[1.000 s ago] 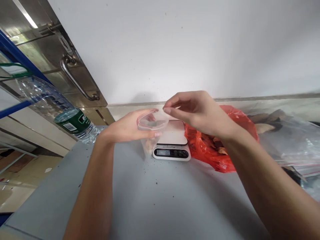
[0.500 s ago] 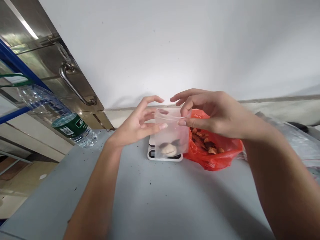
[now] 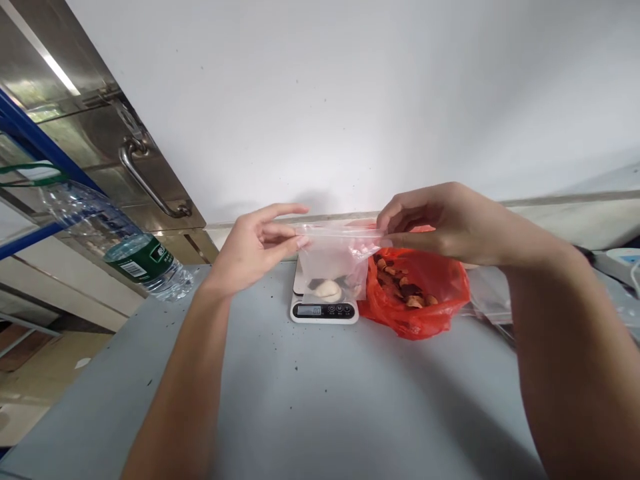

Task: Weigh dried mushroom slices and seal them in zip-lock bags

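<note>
A clear zip-lock bag (image 3: 333, 257) hangs between my hands, its top edge pulled straight and flat. Inside, at the bottom, lie a pale, rounded piece (image 3: 327, 291) and some dark bits. My left hand (image 3: 263, 243) pinches the bag's left top corner between thumb and finger, with the index finger stretched out above. At the right top corner, the thumb and fingers of my right hand (image 3: 425, 223) are closed on the bag. Behind and below the bag is a white digital kitchen scale (image 3: 325, 312), its display reading about 0.0. Whether the bag touches the scale I cannot tell.
Right of the scale sits an open red plastic bag (image 3: 420, 323) with brown, dried-looking pieces inside. A large, partly filled water bottle (image 3: 140, 257) stands at the table's left edge. Clear plastic bags (image 3: 490, 290) lie at the right. A white wall (image 3: 350, 100) rises behind the grey table (image 3: 280, 413).
The zip-lock bag's mouth was open and round; now it is drawn flat. My right hand has shifted right to its corner, and my left hand now grips the other corner. The scale's display has become visible.
</note>
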Tool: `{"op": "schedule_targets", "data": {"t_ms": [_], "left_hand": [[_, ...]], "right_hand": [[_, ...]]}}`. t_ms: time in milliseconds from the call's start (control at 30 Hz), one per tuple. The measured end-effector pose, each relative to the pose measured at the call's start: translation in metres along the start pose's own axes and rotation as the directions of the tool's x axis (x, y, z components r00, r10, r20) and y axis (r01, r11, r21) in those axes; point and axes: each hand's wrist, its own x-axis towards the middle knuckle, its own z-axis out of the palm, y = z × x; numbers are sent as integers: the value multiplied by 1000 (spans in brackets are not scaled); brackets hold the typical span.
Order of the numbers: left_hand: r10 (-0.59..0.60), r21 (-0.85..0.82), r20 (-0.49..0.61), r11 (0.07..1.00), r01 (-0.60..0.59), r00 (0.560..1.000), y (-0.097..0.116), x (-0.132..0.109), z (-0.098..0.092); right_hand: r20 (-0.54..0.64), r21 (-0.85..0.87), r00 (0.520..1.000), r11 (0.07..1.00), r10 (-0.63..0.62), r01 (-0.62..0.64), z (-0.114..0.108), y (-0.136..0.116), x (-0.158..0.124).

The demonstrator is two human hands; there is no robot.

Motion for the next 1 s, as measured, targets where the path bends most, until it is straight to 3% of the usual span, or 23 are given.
{"op": "schedule_targets", "data": {"t_ms": [100,267,500,733,900,1000], "left_hand": [[16,-5,-19,1000,-16,1000,-2,2,2],[105,-66,-92,992,-111,990,-5,6,7],[86,-20,-119,996,-89,989,-6,8,6],[160,25,-168,987,-158,973,-4,9,11],[186,-3,-83,982,-186,979,-7,10,19],[209,21,-86,978,-208,974,-8,11,21]], "right_hand": [[1,-34,1000,999,5,-5,-1,3,1],[133,-57,990,997,-39,47,3,-1,5],[35,5,997,998,-64,64,9,0,5],[101,81,992,995,-72,64,12,4,9],[52,137,992,984,-119,111,19,0,9],[28,150,995,984,-99,94,23,-2,9]]}}
